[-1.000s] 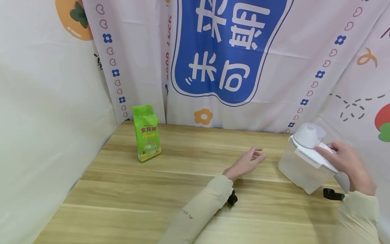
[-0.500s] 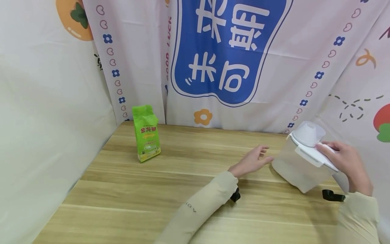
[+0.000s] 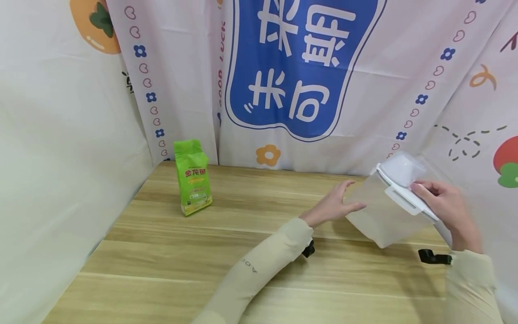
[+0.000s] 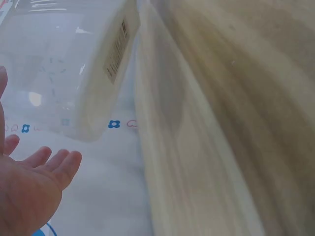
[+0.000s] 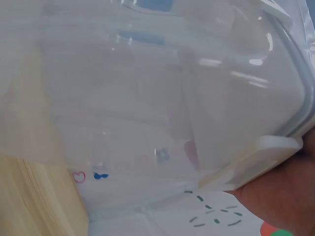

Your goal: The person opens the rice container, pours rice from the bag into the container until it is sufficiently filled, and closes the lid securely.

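Note:
A translucent plastic storage container with a white clip-on lid is tilted to the left at the right of the head view. A clear measuring cup sits on the lid. My right hand grips the container by its lid edge, thumb on top. My left hand is spread open beside the container's lower left side, palm toward it. In the left wrist view the container's base, with a barcode label, is raised off the table beyond my left fingers.
A green upright bag with Chinese lettering and a yellow bottom stands at the back left of the wooden table. Printed white cloth hangs behind the table and along both sides. Each wrist wears a black strap.
My right hand has lifted and tilted the container further, moving it leftward. My left hand has spread its fingers and come close to the container's side. The green bag stays put.

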A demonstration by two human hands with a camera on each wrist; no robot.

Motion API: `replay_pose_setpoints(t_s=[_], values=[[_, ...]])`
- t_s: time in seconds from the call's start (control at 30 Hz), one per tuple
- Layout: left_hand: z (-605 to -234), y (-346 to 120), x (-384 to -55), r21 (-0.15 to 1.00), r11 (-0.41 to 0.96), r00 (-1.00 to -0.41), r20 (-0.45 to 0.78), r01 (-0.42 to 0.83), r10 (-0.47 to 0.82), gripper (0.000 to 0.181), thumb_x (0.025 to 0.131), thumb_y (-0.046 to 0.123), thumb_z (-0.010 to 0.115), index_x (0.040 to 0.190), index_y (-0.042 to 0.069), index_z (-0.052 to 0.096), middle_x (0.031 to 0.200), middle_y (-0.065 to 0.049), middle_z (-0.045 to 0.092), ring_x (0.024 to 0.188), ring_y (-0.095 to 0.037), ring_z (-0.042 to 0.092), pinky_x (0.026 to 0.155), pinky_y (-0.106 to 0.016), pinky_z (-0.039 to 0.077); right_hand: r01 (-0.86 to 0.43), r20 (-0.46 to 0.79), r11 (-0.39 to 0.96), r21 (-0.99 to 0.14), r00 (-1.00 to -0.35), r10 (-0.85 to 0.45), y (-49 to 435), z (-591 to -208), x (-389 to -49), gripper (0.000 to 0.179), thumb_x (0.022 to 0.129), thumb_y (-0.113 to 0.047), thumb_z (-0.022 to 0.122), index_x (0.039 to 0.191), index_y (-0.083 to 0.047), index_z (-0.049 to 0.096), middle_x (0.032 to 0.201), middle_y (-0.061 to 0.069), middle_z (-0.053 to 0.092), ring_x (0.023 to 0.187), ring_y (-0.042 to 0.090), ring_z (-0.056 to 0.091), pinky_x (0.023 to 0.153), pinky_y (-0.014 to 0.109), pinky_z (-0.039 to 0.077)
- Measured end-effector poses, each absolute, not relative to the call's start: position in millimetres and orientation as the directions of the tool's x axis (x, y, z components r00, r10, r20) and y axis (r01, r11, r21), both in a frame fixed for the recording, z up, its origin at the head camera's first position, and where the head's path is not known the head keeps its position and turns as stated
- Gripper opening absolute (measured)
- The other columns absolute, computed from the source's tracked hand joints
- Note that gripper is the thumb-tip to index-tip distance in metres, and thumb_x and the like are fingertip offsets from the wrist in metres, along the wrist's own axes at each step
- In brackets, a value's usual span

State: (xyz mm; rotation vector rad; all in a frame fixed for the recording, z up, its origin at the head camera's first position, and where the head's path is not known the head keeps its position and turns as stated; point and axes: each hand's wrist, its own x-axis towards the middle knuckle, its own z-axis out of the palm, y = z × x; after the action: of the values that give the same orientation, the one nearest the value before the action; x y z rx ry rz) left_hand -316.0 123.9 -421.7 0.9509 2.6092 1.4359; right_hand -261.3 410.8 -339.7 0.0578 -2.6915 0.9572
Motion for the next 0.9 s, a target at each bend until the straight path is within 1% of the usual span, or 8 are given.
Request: replay_pose_setpoints(t_s=[0.1, 0.27, 0.37, 0.43, 0.53, 0.63, 0.77, 0.9], values=[[-415.5, 119.6, -317.8, 0.761, 0.392, -0.806, 0.28, 0.518, 0.522, 0.082, 0.087, 0.059, 0.064, 0.154, 0.031, 0.024, 0.155, 0.001, 0.037, 0.137, -0.017, 0.044, 0.109, -0.04, 0.044, -0.166, 0.308, 0.76, -0.629, -0.95, 0.048, 402.3, -339.8, -262.4, 0.033, 0.093, -0.039, 0.065, 0.105, -0.009, 0.07, 0.076, -0.027, 0.059, 0.072, 0.002, 0.051, 0.058, 0.023, 0.041], [-408.8, 111.0, -317.8, 0.773, 0.349, -0.781, 0.284, 0.53, 0.556, 0.082, 0.088, 0.058, 0.064, 0.154, 0.032, 0.024, 0.152, 0.004, 0.041, 0.134, -0.015, 0.048, 0.106, -0.036, 0.047, -0.213, 0.347, 0.707, -0.675, -0.937, 0.049, 391.6, -340.3, -264.0, 0.009, 0.092, -0.033, 0.068, 0.092, -0.025, 0.071, 0.074, -0.031, 0.059, 0.069, -0.002, 0.051, 0.056, 0.02, 0.04], [-405.1, 105.6, -315.0, 0.775, 0.347, -0.773, 0.269, 0.528, 0.574, 0.08, 0.089, 0.059, 0.062, 0.154, 0.033, 0.022, 0.156, 0.006, 0.037, 0.139, -0.013, 0.044, 0.11, -0.035, 0.043, -0.21, 0.33, 0.653, -0.728, -0.942, 0.064, 386.7, -340.3, -265.1, 0.004, 0.092, -0.031, 0.069, 0.089, -0.029, 0.071, 0.074, -0.03, 0.061, 0.068, -0.003, 0.052, 0.054, 0.019, 0.042], [-402.0, 101.3, -312.4, 0.766, 0.363, -0.772, 0.26, 0.53, 0.58, 0.081, 0.089, 0.06, 0.06, 0.154, 0.034, 0.02, 0.158, 0.007, 0.033, 0.141, -0.014, 0.042, 0.113, -0.037, 0.041, -0.205, 0.313, 0.629, -0.75, -0.948, 0.064, 383.9, -339.5, -265.5, 0.004, 0.092, -0.03, 0.069, 0.091, -0.028, 0.072, 0.075, -0.028, 0.063, 0.069, -0.002, 0.053, 0.055, 0.019, 0.043], [-397.2, 94.2, -308.4, 0.744, 0.396, -0.774, 0.251, 0.539, 0.582, 0.082, 0.09, 0.062, 0.058, 0.155, 0.033, 0.018, 0.159, 0.005, 0.032, 0.141, -0.015, 0.042, 0.113, -0.039, 0.041, -0.207, 0.316, 0.651, -0.731, -0.947, 0.054, 379.0, -336.8, -265.8, 0.007, 0.092, -0.032, 0.068, 0.092, -0.026, 0.071, 0.075, -0.027, 0.062, 0.068, -0.002, 0.054, 0.055, 0.018, 0.044], [-393.0, 85.8, -305.6, 0.717, 0.431, -0.777, 0.248, 0.549, 0.578, 0.084, 0.09, 0.063, 0.058, 0.156, 0.028, 0.019, 0.158, 0.002, 0.034, 0.14, -0.017, 0.043, 0.112, -0.039, 0.042, -0.219, 0.331, 0.69, -0.69, -0.943, 0.032, 372.0, -334.1, -266.9, 0.014, 0.093, -0.034, 0.067, 0.093, -0.021, 0.07, 0.075, -0.027, 0.06, 0.067, -0.001, 0.054, 0.055, 0.018, 0.045], [-390.0, 72.7, -303.4, 0.693, 0.457, -0.774, 0.234, 0.557, 0.589, 0.087, 0.09, 0.062, 0.058, 0.156, 0.024, 0.017, 0.16, 0.002, 0.032, 0.141, -0.018, 0.042, 0.113, -0.038, 0.041, -0.247, 0.347, 0.699, -0.671, -0.938, 0.001, 359.0, -333.8, -269.0, 0.025, 0.093, -0.033, 0.067, 0.092, -0.009, 0.069, 0.076, -0.027, 0.06, 0.068, 0.001, 0.055, 0.056, 0.019, 0.045], [-388.3, 58.9, -300.9, 0.685, 0.464, -0.765, 0.217, 0.562, 0.607, 0.09, 0.089, 0.062, 0.059, 0.157, 0.023, 0.015, 0.16, -0.001, 0.03, 0.142, -0.019, 0.041, 0.114, -0.038, 0.039, -0.299, 0.383, 0.693, -0.656, -0.923, -0.037, 346.8, -336.5, -271.7, 0.025, 0.093, -0.028, 0.068, 0.09, -0.003, 0.068, 0.081, -0.03, 0.06, 0.071, -0.001, 0.054, 0.057, 0.018, 0.044]])
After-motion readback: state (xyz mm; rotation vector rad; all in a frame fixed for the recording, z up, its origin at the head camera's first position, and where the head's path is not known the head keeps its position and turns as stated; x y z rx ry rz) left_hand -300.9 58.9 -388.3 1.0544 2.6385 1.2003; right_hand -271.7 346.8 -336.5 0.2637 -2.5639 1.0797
